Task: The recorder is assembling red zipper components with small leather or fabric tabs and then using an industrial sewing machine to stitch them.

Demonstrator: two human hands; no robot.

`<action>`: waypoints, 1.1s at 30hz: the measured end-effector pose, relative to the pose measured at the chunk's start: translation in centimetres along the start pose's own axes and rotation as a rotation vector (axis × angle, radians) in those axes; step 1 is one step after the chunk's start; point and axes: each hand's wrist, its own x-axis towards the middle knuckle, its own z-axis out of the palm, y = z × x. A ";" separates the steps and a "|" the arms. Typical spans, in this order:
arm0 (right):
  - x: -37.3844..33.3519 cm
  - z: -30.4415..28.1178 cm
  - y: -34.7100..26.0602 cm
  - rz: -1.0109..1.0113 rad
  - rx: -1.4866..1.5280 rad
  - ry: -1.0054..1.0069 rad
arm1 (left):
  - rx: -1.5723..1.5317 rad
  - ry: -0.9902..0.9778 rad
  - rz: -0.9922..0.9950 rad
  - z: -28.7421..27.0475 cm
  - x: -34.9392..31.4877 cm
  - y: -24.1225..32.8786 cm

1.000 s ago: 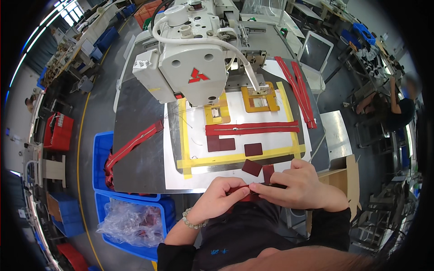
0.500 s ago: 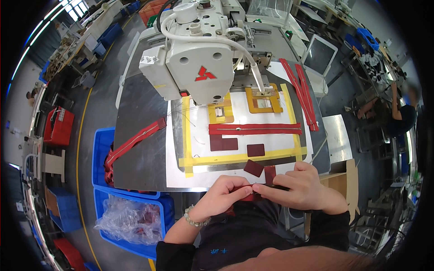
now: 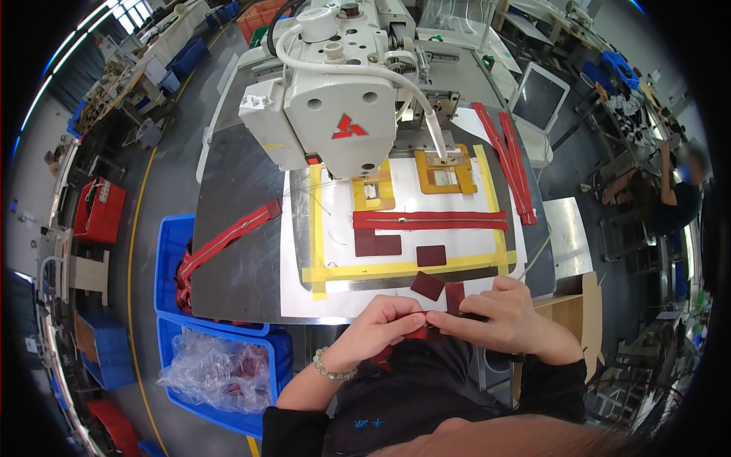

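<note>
Adjusting, apparently, a red fabric strip (image 3: 416,333), the bare left hand (image 3: 381,327) pinches it, the bare right hand (image 3: 504,317) narrow-fingered alongside, hold unclear, next move probably wanting steadiness

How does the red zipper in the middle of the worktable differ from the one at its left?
The middle zipper lies nearly level in view; the left zipper slants. The middle zipper crosses a white surface; the left zipper lies on dark tabletop, running toward a blue bin. Both are red with pale teeth.
</note>
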 end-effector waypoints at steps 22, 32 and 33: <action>-1.1 3.1 -0.9 0.208 0.249 0.114 | -0.215 0.052 0.019 0.3 0.0 -0.9; -1.8 4.2 -1.4 0.294 0.332 0.159 | -0.220 0.046 0.079 0.2 0.0 -1.9; -1.7 4.0 -1.5 0.282 0.275 0.123 | -0.193 0.054 0.075 0.2 -0.1 -2.0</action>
